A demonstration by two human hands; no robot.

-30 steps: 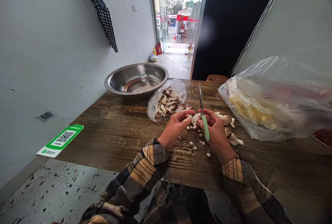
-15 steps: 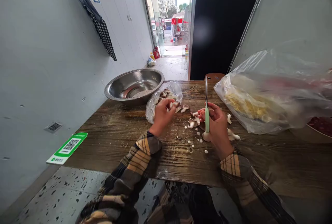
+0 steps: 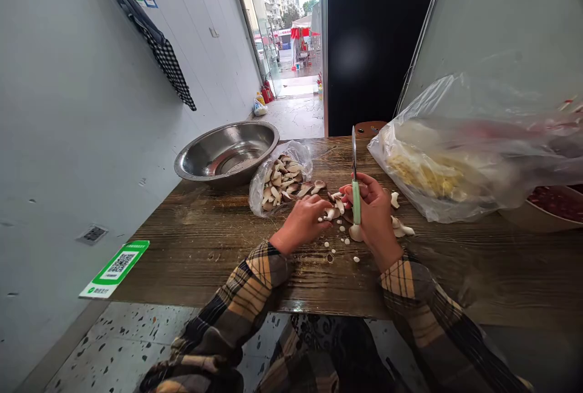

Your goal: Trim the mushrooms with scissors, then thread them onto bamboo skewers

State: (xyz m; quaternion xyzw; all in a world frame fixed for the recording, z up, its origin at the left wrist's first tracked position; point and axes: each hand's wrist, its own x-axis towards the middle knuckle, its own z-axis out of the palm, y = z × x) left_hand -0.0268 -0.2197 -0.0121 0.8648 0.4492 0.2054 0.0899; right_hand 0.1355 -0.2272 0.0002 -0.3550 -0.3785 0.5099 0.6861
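Observation:
My right hand (image 3: 376, 214) is closed round the pale green handle of a knife (image 3: 356, 201), whose narrow metal blade points up and away from me. Its fingertips are beside a small pile of mushrooms (image 3: 334, 206); whether they also touch one is hidden. My left hand (image 3: 304, 223) reaches to the near left of that pile, its thumb and fingers apart around the edge of a mushroom. Behind it, a clear plastic bag (image 3: 255, 189) lies with its mouth toward me, full of brown-capped mushrooms (image 3: 283, 179). Small white stem pieces (image 3: 356, 259) are scattered on the wood.
A wide steel basin (image 3: 182, 165) stands behind the bag on the wooden table (image 3: 195, 247). At right are a large plastic bag with yellow food (image 3: 428, 177) and a bowl of dark red contents (image 3: 555, 205). A green code card (image 3: 116, 268) is at the left edge.
My left hand has left the bag's mouth and moved right and nearer, down to the mushroom pile. The mushroom it held is out of its fingers. My right hand still grips the knife.

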